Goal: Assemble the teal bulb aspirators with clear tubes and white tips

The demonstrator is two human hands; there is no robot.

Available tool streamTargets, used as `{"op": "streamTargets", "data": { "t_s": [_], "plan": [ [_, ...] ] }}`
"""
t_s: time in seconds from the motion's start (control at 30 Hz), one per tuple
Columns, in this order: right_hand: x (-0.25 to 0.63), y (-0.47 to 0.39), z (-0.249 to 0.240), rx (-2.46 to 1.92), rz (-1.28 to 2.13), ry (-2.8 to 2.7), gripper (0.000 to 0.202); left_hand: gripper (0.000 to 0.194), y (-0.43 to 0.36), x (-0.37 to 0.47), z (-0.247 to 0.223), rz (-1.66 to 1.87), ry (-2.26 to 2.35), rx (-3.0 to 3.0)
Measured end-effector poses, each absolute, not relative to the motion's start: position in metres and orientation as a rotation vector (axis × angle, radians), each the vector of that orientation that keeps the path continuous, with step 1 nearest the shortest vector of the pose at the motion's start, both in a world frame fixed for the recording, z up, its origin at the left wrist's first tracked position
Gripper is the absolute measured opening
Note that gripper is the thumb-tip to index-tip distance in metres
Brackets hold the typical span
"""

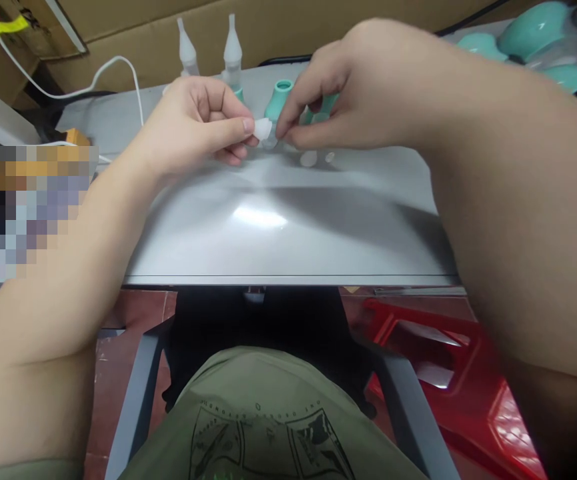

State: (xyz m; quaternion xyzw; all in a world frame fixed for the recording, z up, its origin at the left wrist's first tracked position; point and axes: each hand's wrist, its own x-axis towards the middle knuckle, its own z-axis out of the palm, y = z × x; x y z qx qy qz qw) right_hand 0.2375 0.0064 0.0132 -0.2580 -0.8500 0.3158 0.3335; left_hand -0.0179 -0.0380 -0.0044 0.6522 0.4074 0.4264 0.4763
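Note:
My left hand (208, 120) pinches a small white translucent plastic piece (263, 129) between thumb and fingers above the table. Close to its right side, the thumb and forefinger of my right hand (333, 100) are pressed together at a clear part; what they grip is too small to make out. Just behind the fingertips stands a teal bulb-shaped part (278, 100) with an open round neck. More teal shows behind my right hand, mostly hidden. A white translucent disc (309, 159) and a smaller disc (329, 157) lie below my right hand.
Two assemblies with pointed white nozzles, one left (187, 50) and one right (233, 50), stand at the table's back. Teal domed parts (535, 30) lie at the far right. A white cable (93, 80) hangs at left. A red stool (433, 360) stands below the grey table (288, 247).

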Motion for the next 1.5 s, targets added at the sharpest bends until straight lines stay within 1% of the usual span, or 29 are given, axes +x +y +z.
{"op": "streamTargets", "data": {
  "t_s": [0.1,0.17,0.23,0.37,0.43,0.5,0.6,0.7,0.77,0.9,0.97,1.2,1.37,1.5],
  "plan": [
    [0.232,-0.006,0.022,-0.742,0.683,-2.212,0.043,0.02,-0.037,-0.017,-0.009,1.069,0.973,1.547],
    [0.227,-0.011,0.023,-0.767,0.761,-2.053,0.037,0.02,-0.035,-0.017,-0.011,1.108,0.943,1.537],
    [0.222,-0.014,0.02,-0.754,0.858,-1.917,0.034,0.024,-0.033,-0.019,-0.012,1.14,0.904,1.544],
    [0.213,-0.013,0.01,-0.657,0.963,-1.81,0.035,0.037,-0.029,-0.021,-0.016,1.157,0.869,1.584],
    [0.21,-0.011,0.006,-0.617,0.994,-1.782,0.037,0.04,-0.028,-0.021,-0.018,1.163,0.855,1.613],
    [0.208,-0.008,0.002,-0.586,1.016,-1.782,0.036,0.039,-0.028,-0.02,-0.02,1.127,0.853,1.694],
    [0.209,-0.003,-0.002,-0.568,1.029,-1.812,0.033,0.025,-0.029,-0.019,-0.02,1.099,0.891,1.925],
    [0.21,-0.001,-0.004,-0.528,0.994,-1.803,0.031,0.012,-0.03,-0.022,-0.02,1.18,0.982,2.142],
    [0.211,-0.001,-0.004,-0.488,0.975,-1.795,0.028,0.012,-0.03,-0.024,-0.019,1.222,0.982,2.202],
    [0.21,-0.003,-0.003,-0.446,0.992,-1.775,0.024,0.021,-0.028,-0.027,-0.017,1.288,0.91,2.266],
    [0.21,-0.002,-0.004,-0.44,0.986,-1.774,0.025,0.022,-0.028,-0.027,-0.016,1.304,0.929,2.308],
    [0.213,0.0,-0.007,-0.498,0.819,-1.843,0.014,0.025,-0.027,-0.029,-0.013,1.345,0.929,2.327],
    [0.211,-0.005,-0.006,-0.498,0.851,-1.859,0.013,0.018,-0.023,-0.031,-0.012,1.366,0.889,2.356],
    [0.209,-0.005,-0.007,-0.481,0.857,-1.842,0.017,0.023,-0.022,-0.028,-0.012,1.42,0.883,2.405]
  ]
}}
